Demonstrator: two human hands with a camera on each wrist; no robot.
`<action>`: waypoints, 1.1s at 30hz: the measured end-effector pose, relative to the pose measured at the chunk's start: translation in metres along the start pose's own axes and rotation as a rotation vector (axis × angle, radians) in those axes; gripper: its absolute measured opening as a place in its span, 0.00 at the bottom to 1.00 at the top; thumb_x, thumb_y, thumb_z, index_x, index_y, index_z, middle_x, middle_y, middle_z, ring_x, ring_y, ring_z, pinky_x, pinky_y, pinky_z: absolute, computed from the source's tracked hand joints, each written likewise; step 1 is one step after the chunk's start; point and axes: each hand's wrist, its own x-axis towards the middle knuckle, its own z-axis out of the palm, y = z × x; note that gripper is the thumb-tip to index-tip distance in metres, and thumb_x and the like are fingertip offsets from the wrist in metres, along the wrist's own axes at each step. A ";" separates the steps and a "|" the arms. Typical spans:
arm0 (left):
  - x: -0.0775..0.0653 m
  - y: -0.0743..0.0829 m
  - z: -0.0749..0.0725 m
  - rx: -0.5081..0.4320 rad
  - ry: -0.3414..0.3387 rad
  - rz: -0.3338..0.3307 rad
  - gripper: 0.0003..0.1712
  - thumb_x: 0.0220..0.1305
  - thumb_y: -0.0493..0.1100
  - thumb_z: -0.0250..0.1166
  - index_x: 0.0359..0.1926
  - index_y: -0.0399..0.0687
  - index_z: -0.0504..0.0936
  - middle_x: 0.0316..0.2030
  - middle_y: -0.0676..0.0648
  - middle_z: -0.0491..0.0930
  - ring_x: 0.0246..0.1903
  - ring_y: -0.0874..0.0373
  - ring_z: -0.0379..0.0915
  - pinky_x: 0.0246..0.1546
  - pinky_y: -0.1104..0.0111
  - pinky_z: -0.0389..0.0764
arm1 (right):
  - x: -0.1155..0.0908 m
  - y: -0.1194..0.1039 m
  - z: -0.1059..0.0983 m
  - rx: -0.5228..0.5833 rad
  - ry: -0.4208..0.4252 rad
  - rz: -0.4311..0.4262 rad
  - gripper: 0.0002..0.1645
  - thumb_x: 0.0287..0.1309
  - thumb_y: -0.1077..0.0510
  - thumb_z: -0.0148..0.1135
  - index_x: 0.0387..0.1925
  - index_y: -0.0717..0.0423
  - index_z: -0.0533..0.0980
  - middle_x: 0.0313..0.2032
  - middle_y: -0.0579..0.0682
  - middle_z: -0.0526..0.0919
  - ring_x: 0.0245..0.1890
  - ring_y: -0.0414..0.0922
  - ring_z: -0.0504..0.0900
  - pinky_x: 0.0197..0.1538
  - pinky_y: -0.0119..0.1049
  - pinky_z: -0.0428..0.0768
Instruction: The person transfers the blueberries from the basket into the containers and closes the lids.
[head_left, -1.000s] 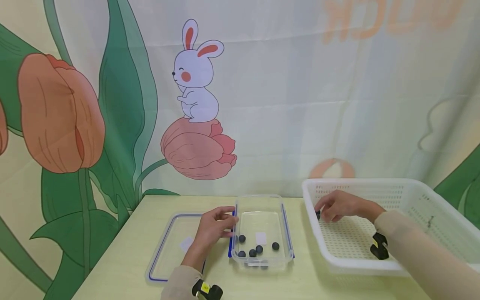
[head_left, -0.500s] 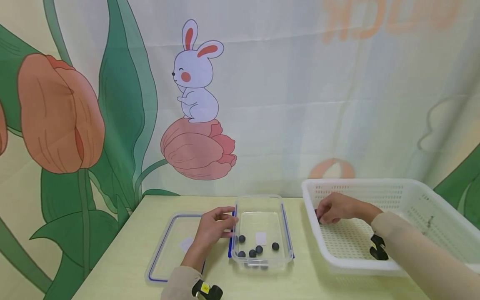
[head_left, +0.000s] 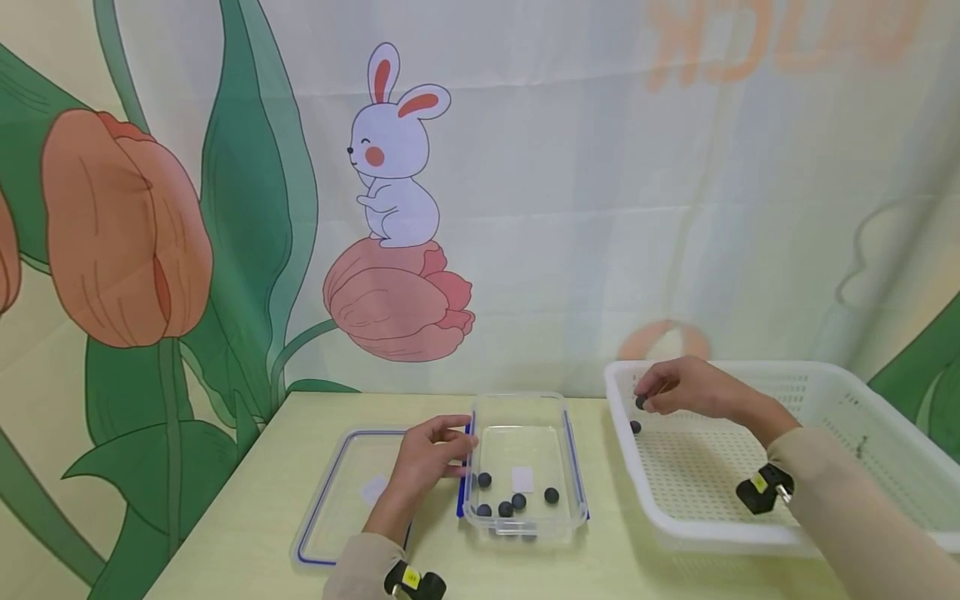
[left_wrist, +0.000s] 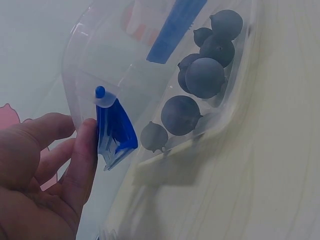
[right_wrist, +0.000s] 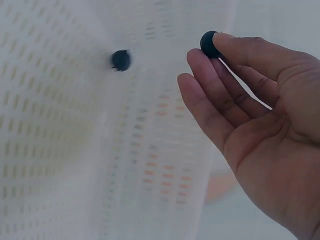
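My right hand [head_left: 692, 387] pinches a dark blueberry [right_wrist: 211, 45] between thumb and fingertips, raised at the left end of the white basket [head_left: 720, 533]. A second blueberry [head_left: 636, 427] lies below it, against the basket's left wall. My left hand [head_left: 426, 458] holds the left rim of a clear plastic food container [head_left: 525, 527], one finger along its blue side latch [left_wrist: 116, 130]. Several blueberries [left_wrist: 205, 78] sit inside the container, mostly gathered at its near end. A small white square [head_left: 522, 479] shows at the container's bottom.
A clear lid [head_left: 322, 508] with a blue seal lies flat left of the container, partly behind my left forearm. The basket stands to the right, with tall perforated walls. A printed curtain [head_left: 540, 208] hangs behind the pale table [head_left: 240, 517].
My right hand, earlier low at the basket's left wall, has lifted with a blueberry in its fingertips, uncovering another one beneath. The left hand stays on the container.
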 end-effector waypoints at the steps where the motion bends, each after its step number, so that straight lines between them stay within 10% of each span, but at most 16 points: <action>1: 0.000 0.000 0.000 -0.001 0.000 -0.002 0.23 0.68 0.41 0.74 0.63 0.45 0.85 0.44 0.44 0.82 0.39 0.54 0.85 0.38 0.66 0.90 | -0.001 -0.005 -0.001 -0.005 0.014 0.000 0.14 0.70 0.62 0.68 0.52 0.67 0.82 0.45 0.53 0.88 0.45 0.49 0.87 0.50 0.45 0.87; 21: -0.003 0.003 -0.001 -0.008 -0.008 0.002 0.22 0.70 0.41 0.73 0.63 0.45 0.85 0.44 0.43 0.82 0.39 0.53 0.85 0.39 0.66 0.90 | -0.027 -0.081 0.012 0.104 0.155 -0.209 0.11 0.68 0.65 0.71 0.50 0.59 0.85 0.49 0.56 0.85 0.45 0.47 0.88 0.51 0.35 0.87; 33: -0.002 0.003 -0.001 -0.009 -0.003 -0.007 0.23 0.69 0.41 0.73 0.63 0.45 0.85 0.44 0.43 0.82 0.39 0.54 0.85 0.38 0.66 0.90 | -0.038 -0.098 0.047 0.134 0.175 -0.184 0.11 0.70 0.57 0.71 0.52 0.53 0.84 0.45 0.50 0.89 0.44 0.48 0.88 0.45 0.38 0.86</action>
